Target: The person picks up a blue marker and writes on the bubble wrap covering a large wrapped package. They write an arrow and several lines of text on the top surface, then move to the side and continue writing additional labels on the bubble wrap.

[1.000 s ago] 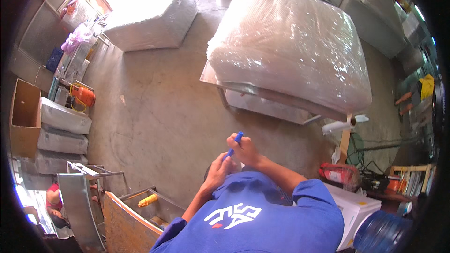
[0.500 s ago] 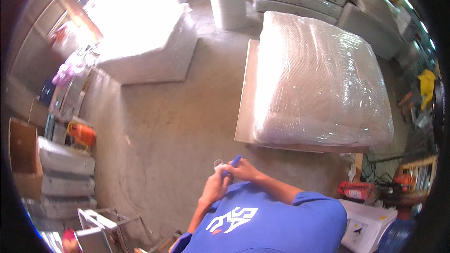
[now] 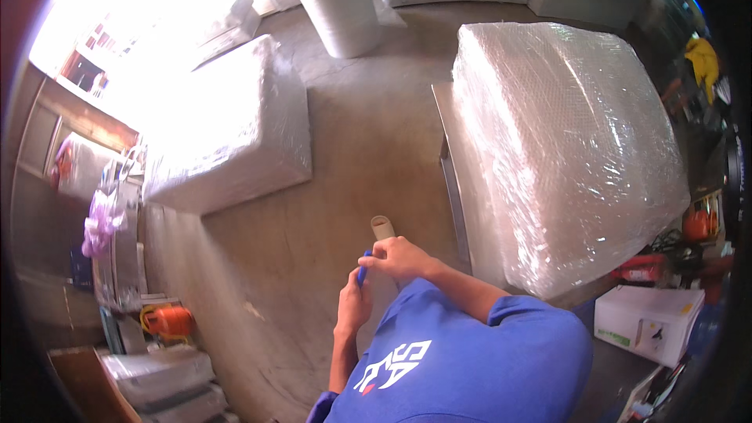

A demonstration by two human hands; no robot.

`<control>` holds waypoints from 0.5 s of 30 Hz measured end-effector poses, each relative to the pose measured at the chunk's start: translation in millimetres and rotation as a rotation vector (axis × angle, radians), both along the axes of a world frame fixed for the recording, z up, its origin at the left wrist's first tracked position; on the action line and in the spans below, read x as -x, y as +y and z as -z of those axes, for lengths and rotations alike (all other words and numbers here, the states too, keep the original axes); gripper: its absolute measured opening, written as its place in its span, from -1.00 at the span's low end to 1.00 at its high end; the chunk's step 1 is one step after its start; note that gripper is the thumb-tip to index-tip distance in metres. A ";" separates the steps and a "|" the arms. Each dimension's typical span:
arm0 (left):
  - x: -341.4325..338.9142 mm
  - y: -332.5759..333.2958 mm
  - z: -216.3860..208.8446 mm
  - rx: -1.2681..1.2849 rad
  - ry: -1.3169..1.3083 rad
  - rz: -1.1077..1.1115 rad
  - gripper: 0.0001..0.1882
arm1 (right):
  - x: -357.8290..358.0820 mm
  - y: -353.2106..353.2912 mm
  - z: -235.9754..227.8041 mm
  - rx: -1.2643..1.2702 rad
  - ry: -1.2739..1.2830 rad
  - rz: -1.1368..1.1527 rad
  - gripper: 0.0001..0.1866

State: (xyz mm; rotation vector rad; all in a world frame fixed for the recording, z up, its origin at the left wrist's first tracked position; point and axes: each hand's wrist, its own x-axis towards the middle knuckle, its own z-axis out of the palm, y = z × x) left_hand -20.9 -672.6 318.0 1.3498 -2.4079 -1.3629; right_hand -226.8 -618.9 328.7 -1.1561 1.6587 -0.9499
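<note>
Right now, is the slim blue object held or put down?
Held: the slim blue object shows between the left hand and the right hand, both touching it.

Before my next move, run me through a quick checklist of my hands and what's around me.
1. Left hand on the blue stick: ok.
2. Right hand on it too: ok, at its upper end.
3. Stick's lower tip bare: cannot tell, the fingers get in the way.
4. Right bundle wrapped: ok, shiny film over the sides in view.
5. Right bundle fully on its board: cannot tell, the far side is hidden.
6. Hands touching the right bundle: not ok, both are apart from it.
</note>
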 end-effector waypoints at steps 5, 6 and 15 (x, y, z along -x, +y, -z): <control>14.3 -135.0 41.2 -0.037 -0.287 0.010 -0.60 | 75.8 -155.4 -18.4 -0.009 -0.013 0.176 -0.48; 19.6 -163.8 44.9 0.017 -0.262 0.040 -0.62 | 94.5 -183.7 -29.2 0.042 0.013 0.182 -0.49; 140.3 -418.8 58.8 0.169 -0.129 0.167 -0.66 | 261.9 -301.0 -223.5 0.900 0.659 0.503 -0.71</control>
